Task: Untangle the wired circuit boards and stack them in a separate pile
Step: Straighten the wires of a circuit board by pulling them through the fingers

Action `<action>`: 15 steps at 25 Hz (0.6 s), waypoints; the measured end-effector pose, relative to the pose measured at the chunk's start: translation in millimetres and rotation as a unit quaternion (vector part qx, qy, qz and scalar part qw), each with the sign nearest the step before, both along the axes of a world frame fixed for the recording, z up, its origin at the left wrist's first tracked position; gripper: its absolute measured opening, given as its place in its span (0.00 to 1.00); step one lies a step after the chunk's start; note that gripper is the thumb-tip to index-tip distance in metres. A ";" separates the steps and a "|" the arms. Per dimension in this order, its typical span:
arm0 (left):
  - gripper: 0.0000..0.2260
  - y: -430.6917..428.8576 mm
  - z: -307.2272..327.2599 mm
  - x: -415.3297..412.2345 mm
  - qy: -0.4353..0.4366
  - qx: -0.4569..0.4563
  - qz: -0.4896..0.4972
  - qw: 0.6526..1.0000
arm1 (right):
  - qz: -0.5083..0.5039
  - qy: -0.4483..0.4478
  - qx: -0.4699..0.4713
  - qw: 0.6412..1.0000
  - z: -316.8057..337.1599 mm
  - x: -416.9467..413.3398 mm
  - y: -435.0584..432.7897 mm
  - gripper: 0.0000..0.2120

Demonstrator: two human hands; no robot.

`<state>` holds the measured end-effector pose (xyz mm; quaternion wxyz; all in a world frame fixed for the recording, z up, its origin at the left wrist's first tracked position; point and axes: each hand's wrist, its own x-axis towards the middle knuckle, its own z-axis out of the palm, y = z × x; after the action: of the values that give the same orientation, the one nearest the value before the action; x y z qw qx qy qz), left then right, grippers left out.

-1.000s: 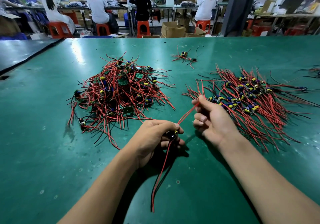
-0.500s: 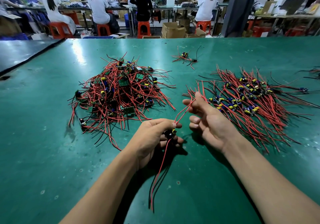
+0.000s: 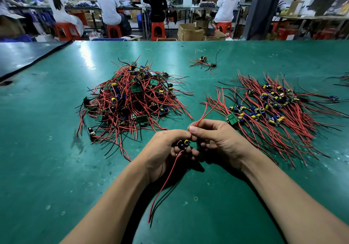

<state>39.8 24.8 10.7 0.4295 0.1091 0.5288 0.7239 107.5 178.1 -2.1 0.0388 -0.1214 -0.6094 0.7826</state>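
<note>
the fingers (image 3: 171,133) of the left hand (image 3: 164,153) are curled round a small circuit board (image 3: 184,143), whose yellow and blue parts peek out at the fingertips. the right hand (image 3: 219,141) sits against the left, thumb and forefinger pinching the upper red wires (image 3: 207,111) close to the board. these rise out of the pinch and spread apart toward the far side. below the left hand a long red wire (image 3: 166,183) and a black wire (image 3: 162,200) trail back toward the person over the green table (image 3: 47,158). beyond the left hand lies the tangled heap (image 3: 130,100) of boards and wires, knotted every which way. just beside the right hand lies the sorted pile (image 3: 273,109), boards in the middle and wires fanned outward. farther off, between the two, sits a small stray bunch (image 3: 204,62). past the table edge, workers (image 3: 109,7) sit with their backs turned on orange stools (image 3: 158,31) at long benches, with cardboard boxes (image 3: 189,32) on the floor.
</note>
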 end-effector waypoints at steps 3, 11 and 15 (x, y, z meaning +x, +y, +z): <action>0.06 -0.6 -1.8 0.2 -0.005 0.021 -0.006 1.000 | 0.044 -0.005 -0.007 0.999 0.6 1.8 1.4 0.13; 0.06 1.0 -1.6 -1.3 0.011 0.015 -0.002 1.000 | -0.072 0.015 0.026 0.997 0.4 -3.0 -10.0 0.14; 0.07 0.7 -0.7 -1.1 0.027 0.004 -0.019 0.999 | -0.141 0.016 0.048 0.989 -1.3 -6.6 -9.0 0.12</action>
<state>38.7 25.6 10.1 0.4279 0.1407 0.5352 0.7146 100.9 169.1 -3.4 0.1644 -0.1919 -0.6225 0.7407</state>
